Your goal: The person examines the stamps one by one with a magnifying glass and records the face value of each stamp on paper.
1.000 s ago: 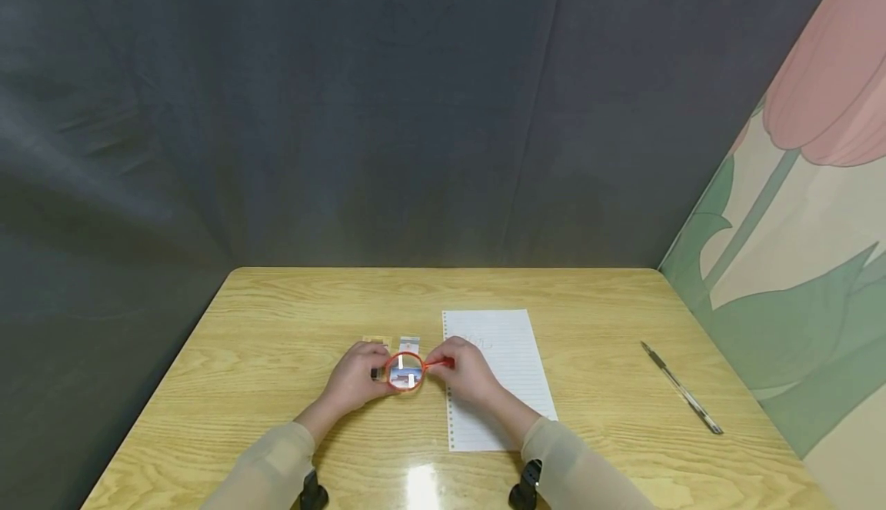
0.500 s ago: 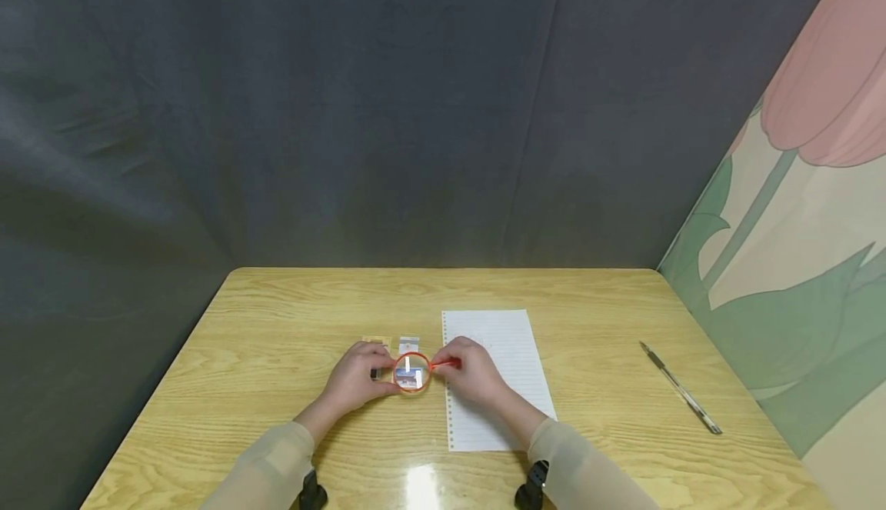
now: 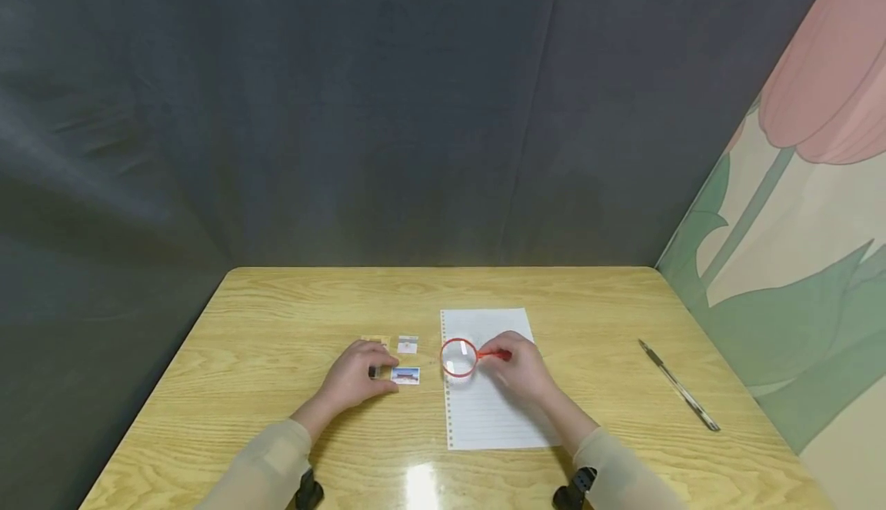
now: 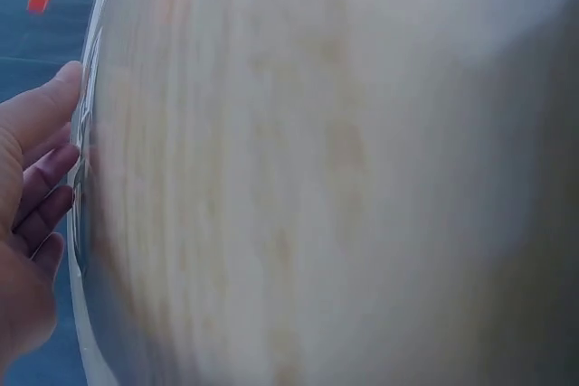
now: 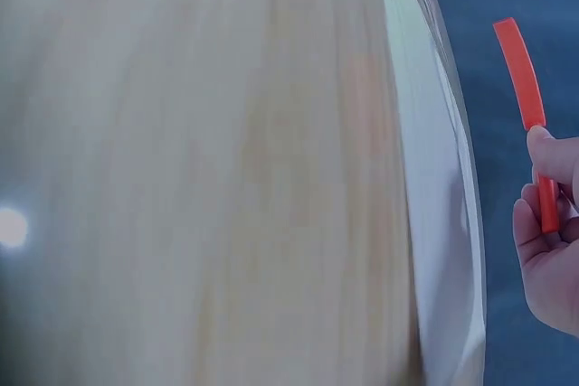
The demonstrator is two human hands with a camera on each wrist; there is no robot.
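- The right hand (image 3: 522,370) pinches the red handle of a magnifying glass (image 3: 459,357), holding its lens over the top left corner of the lined sheet (image 3: 494,410).
- The left hand (image 3: 353,378) rests on the tabletop (image 3: 277,318), fingers loosely curled, fingertips touching a small stamp (image 3: 404,375).
- Two more stamps (image 3: 408,345) lie just behind.
- A pen (image 3: 678,395) lies near the right edge.

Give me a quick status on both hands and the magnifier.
Right hand grips red magnifier above lined paper. Left hand rests beside picture card. Nothing in the way.
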